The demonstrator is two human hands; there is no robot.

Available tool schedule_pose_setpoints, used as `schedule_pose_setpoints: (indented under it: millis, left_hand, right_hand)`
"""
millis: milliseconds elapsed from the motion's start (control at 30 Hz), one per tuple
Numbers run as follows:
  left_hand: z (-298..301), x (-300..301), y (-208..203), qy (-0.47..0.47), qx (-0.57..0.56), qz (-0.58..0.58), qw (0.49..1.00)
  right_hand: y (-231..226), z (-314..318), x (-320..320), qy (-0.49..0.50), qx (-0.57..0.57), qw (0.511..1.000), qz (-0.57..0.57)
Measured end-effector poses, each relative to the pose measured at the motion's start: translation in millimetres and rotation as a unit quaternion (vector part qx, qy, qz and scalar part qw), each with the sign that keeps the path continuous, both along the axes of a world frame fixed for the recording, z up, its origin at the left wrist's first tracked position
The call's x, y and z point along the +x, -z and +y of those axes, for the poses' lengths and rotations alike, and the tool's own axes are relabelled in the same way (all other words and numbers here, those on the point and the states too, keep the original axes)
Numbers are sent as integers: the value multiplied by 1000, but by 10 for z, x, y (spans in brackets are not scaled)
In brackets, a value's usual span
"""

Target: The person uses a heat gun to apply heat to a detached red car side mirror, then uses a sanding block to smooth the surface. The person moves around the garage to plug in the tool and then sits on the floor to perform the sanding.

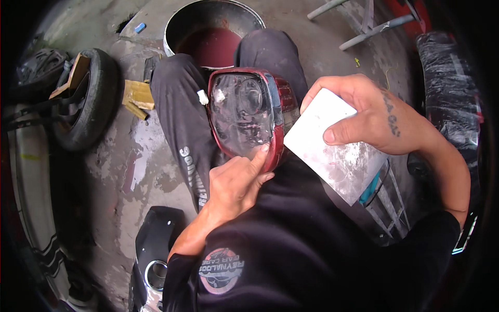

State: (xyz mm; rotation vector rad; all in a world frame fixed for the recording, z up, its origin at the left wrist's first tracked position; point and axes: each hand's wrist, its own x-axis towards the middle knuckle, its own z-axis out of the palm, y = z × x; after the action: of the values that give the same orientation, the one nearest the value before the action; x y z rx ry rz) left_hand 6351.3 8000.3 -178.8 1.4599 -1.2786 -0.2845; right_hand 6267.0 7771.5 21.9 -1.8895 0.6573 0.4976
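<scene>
A vehicle lamp [241,112] with a dark, wet-looking clear face and a red surround rests between my thighs. My left hand [236,179] points its stretched index finger onto the lamp's lower right edge; the thumb is apart and the other fingers are curled. To the right of the lamp, my right hand [358,117] grips a white sheet [332,161] between the thumb on top and fingers behind it. The sheet's lower part looks greyish and wet. Its underside is hidden. A small white scrap [202,97] sits at the lamp's left edge.
A round basin [171,31] with reddish liquid stands beyond my knees. Left of me lie a tyre [101,99], yellowish pieces [138,94] and a black panel [156,234]. Metal legs [377,34] are at the upper right, and a black plastic-wrapped object [449,88] stands at the right.
</scene>
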Motion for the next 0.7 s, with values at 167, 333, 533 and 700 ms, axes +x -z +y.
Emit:
schedule_pose_setpoints:
  millis: [167,333,533,700]
  left_hand:
    - [10,7,-22,4,9,-2,1000]
    - [9,-2,-20,-10,-16,-3,1000]
    - [-33,-14,-8,-3,-9,-10,1000]
    - [-31,-33,-2,-1,-10,-3,1000]
  right_hand:
    - [-4,23,-82,-11,-29,999,-28]
    - [-221,-50,-96,115,-25,985,-124]
    - [-8,98,-237,70,-76,987,-122]
    - [65,89,-263,72,-46,992,-98]
